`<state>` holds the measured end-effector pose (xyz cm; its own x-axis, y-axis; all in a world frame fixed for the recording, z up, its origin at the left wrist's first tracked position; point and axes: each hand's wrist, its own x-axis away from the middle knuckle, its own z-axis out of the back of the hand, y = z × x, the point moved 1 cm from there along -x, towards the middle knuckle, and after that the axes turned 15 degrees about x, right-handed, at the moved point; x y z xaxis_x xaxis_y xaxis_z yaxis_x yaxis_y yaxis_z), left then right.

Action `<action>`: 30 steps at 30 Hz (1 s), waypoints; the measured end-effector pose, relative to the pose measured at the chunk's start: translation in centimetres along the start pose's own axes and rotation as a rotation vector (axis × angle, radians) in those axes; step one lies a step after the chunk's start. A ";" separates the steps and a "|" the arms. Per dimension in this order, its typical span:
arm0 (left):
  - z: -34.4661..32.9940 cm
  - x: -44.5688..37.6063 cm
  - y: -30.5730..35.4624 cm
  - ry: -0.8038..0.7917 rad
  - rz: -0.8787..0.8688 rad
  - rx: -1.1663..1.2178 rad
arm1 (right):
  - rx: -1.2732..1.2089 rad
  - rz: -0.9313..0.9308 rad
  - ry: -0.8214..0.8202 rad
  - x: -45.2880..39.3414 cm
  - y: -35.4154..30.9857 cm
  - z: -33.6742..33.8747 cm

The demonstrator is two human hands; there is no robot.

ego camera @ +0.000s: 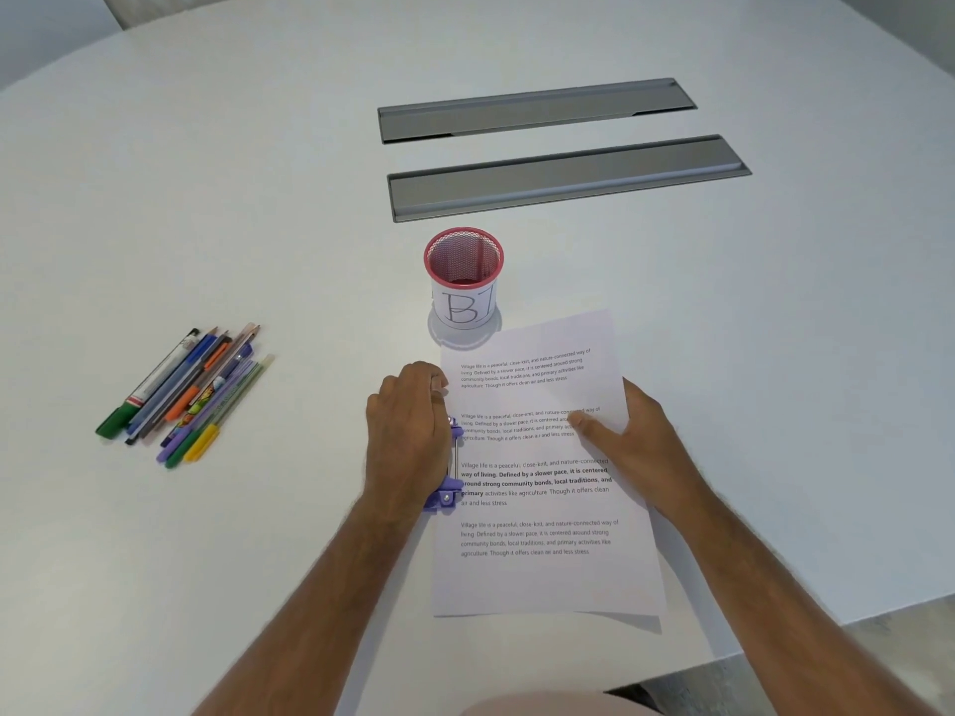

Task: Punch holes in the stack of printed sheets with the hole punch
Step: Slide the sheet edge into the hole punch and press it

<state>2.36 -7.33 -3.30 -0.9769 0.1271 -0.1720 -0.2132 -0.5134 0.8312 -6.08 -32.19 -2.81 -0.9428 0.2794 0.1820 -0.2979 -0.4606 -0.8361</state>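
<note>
White tabletop [206, 224] filled nearly the whole view, with a curved far edge and a strip of floor showing at the lower right. Two long grey recessed cable trays [563, 175] lay side by side, set into the surface toward the far side.

Next in size was the stack of printed sheets [542, 571], which lay flat near the table's front edge, turned slightly clockwise, with four blocks of text facing the person. A lower sheet's corner stuck out a little at the bottom right. Both bare forearms reached in from the near edge.

The left hand [408, 436] lay palm down over the purple hole punch [448, 496], its fingers curled over the top of the tool and pressing on it; the punch sat along the left edge of the sheets, about midway up, with only its near end and a metal rod visible beside the hand. The right hand [630, 431] rested flat and relaxed on the right side of the paper, thumb stretched across the second paragraph, holding the stack in place without grasping it.

A loose bundle of pens, pencils and markers [186, 395] lay well to the left. Just beyond the top left corner of the sheets stood a pink mesh pen cup [463, 276] with a white label marked "B".
</note>
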 end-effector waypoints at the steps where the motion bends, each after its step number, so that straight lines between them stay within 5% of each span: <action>1: 0.0 0.0 0.0 0.002 -0.002 0.001 | 0.005 0.003 0.002 0.0 0.0 0.0; 30: 0.1 0.3 0.9 0.057 -0.026 -0.040 | 0.064 0.036 -0.133 0.8 -0.2 1.6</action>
<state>1.91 -7.64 -2.53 -0.9701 0.0928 -0.2244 -0.2382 -0.5443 0.8043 -6.99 -33.24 -1.61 -0.9632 0.1499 0.2229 -0.2686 -0.5223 -0.8094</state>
